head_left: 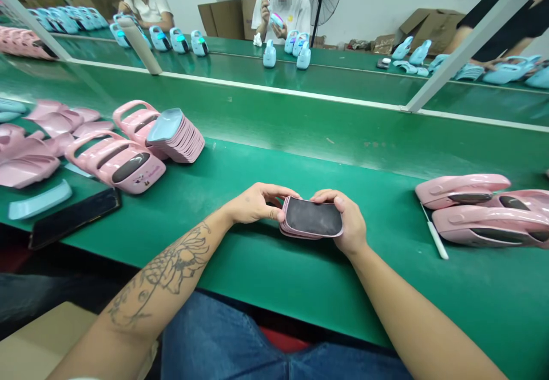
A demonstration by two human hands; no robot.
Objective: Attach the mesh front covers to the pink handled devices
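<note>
Pink shell stack (311, 217) (dark-topped) between both hands (256, 204) (345, 220)

Green surface (377, 288) | left of frame: pink plastic casings (115, 162), stacked pink plates (182, 142) | lower left: black phone (75, 218), pale blue strip (40, 200) | right: pink shells (493, 214), white stylus (435, 240)

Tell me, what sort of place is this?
Probably a small factory assembly line: a long green workbench, batches of identical pink plastic housings, and a co-worker handling matching blue ones.
</note>
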